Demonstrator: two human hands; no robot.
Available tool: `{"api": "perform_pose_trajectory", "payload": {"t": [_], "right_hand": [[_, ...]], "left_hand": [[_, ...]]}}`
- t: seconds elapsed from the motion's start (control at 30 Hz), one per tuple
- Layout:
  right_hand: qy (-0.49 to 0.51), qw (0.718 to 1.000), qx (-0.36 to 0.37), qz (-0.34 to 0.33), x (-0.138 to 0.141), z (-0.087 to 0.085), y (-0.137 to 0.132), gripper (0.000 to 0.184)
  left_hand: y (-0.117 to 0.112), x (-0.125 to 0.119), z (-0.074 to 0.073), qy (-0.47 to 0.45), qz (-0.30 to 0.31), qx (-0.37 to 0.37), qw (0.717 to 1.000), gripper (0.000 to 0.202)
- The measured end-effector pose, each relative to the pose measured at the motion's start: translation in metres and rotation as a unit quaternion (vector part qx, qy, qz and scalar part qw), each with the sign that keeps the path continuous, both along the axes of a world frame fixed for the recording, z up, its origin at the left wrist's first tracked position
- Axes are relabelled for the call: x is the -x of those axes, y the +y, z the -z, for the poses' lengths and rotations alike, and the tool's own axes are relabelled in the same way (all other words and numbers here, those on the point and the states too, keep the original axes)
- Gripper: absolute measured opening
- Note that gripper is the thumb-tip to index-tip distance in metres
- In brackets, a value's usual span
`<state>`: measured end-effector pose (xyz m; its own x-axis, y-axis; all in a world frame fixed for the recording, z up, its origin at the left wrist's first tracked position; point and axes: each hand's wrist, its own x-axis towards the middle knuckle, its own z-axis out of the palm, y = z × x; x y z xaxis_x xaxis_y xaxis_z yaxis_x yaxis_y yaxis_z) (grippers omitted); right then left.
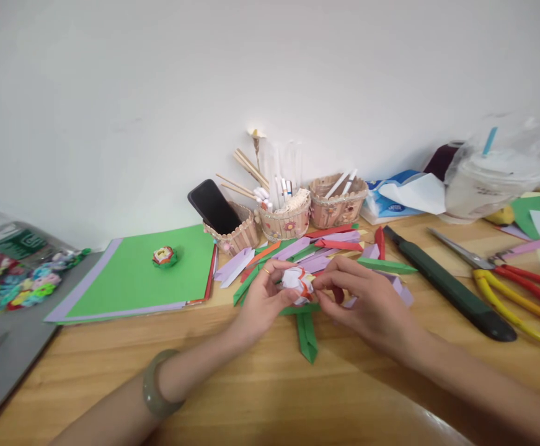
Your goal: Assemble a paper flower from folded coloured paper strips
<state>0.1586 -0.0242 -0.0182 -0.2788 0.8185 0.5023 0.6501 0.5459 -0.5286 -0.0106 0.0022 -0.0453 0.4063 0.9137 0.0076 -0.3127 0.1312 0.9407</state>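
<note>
Between my hands is a small folded-paper flower (296, 284), white and lilac with red and yellow parts, above the wooden table. My left hand (266, 298) grips its left side with thumb and fingers. From the right, my right hand (360, 297) pinches at the flower's edge; its thumb and index finger meet there. A folded green paper strip (306, 334) points toward me below the flower. Behind my hands lies a pile of folded paper strips (297, 248) in green, lilac, red and orange. A finished-looking small paper flower (164, 256) rests on green paper sheets (125, 279) at the left.
Three decorated baskets stand along the wall, one holding a phone (214, 206). To the right lie a dark green cutter (451, 288), scissors (467, 251) and yellow-handled pliers (497, 291). A lidded cup (488, 179) stands far right. A bottle (23, 238) lies at left.
</note>
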Motion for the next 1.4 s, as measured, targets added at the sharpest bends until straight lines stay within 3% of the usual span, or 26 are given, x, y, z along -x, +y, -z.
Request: {"api": "perform_pose_trajectory", "payload": {"t": [0.23, 0.63, 0.87, 0.97, 1.07, 1.2, 1.3, 1.4], "right_hand": [[-0.017, 0.999, -0.022, -0.036, -0.001, -0.002, 0.001, 0.013], [-0.043, 0.997, -0.057, -0.023, -0.001, -0.003, -0.001, 0.014], [-0.072, 0.989, -0.118, 0.052, 0.003, 0.003, -0.002, 0.013], [-0.067, 0.987, -0.137, 0.052, 0.003, 0.005, -0.005, 0.014], [-0.019, 0.996, -0.086, 0.013, 0.002, 0.001, -0.005, 0.013], [0.051, 0.996, 0.054, -0.048, -0.003, -0.01, 0.002, 0.015], [0.083, 0.975, 0.186, -0.083, -0.006, -0.017, 0.007, 0.018], [0.123, 0.949, 0.27, -0.106, -0.009, -0.019, 0.01, 0.02]], "left_hand": [[0.001, 0.003, 0.002, 0.007, -0.002, -0.007, 1.0, 0.041], [0.0, 0.002, 0.0, 0.008, -0.005, -0.004, 1.0, 0.04], [-0.003, -0.002, 0.0, 0.002, -0.015, 0.012, 1.0, 0.045], [-0.004, -0.004, -0.001, -0.008, -0.02, 0.02, 1.0, 0.046], [-0.003, -0.003, -0.001, -0.012, -0.029, 0.013, 0.999, 0.045], [-0.001, -0.001, 0.0, -0.002, -0.036, 0.004, 0.999, 0.043], [0.0, -0.001, 0.0, -0.002, -0.038, 0.001, 0.999, 0.043], [0.0, -0.001, 0.001, -0.009, -0.037, -0.001, 0.999, 0.044]]}}
